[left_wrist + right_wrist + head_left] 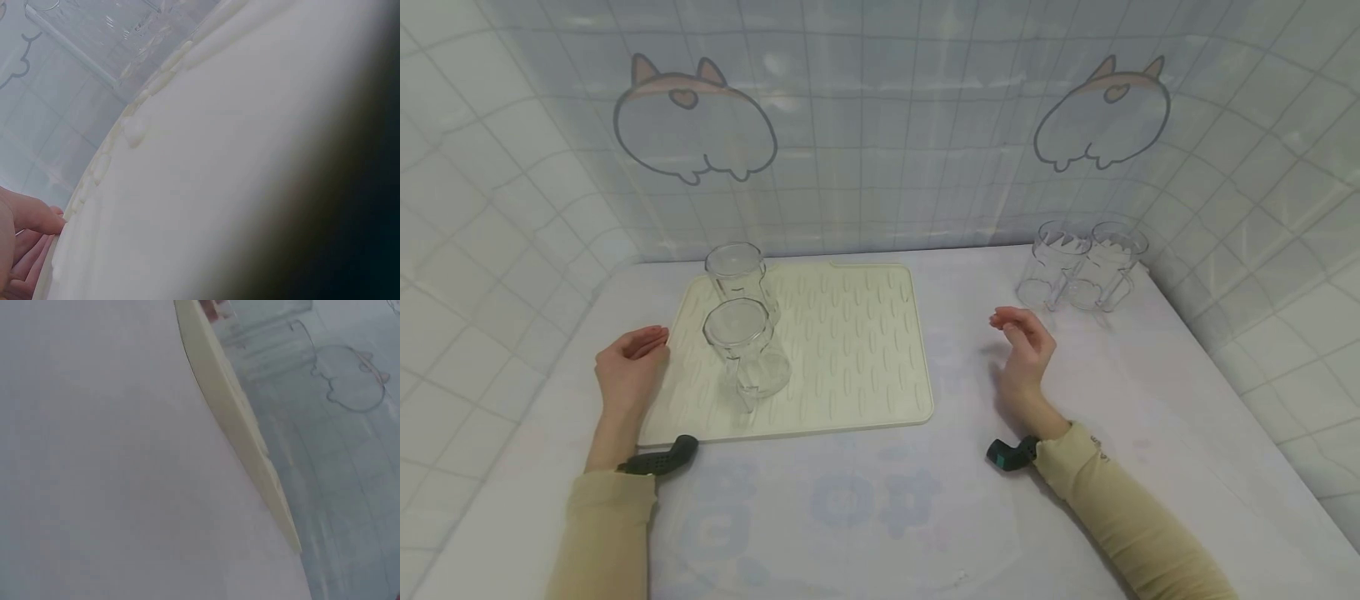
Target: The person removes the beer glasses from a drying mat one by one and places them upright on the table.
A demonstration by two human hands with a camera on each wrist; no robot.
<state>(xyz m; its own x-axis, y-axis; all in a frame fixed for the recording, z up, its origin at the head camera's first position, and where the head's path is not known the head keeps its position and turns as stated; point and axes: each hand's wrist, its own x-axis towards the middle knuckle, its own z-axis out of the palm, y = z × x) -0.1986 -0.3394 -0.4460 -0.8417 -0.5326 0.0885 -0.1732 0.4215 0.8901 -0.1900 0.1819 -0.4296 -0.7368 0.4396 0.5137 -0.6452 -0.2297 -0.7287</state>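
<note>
My left hand (632,367) rests at the left edge of a cream ribbed drying mat (850,350), its fingers loosely curled. In the left wrist view the thumb (37,215) lies against the mat's rim; whether it presses there I cannot tell. Two clear glass mugs stand on the mat's left part, a rear mug (737,271) and a front mug (745,346) with its handle towards me. Right of the mat, my right hand (1026,354) lies on the table with loosely bent fingers and holds nothing. The right wrist view shows the mat's side (231,406) but no fingers of that hand.
Two more glass mugs, a left one (1047,271) and a right one (1105,271), stand side by side at the back right of the white-covered table (865,517). A tiled-pattern backdrop (880,125) with dog drawings encloses the back and sides.
</note>
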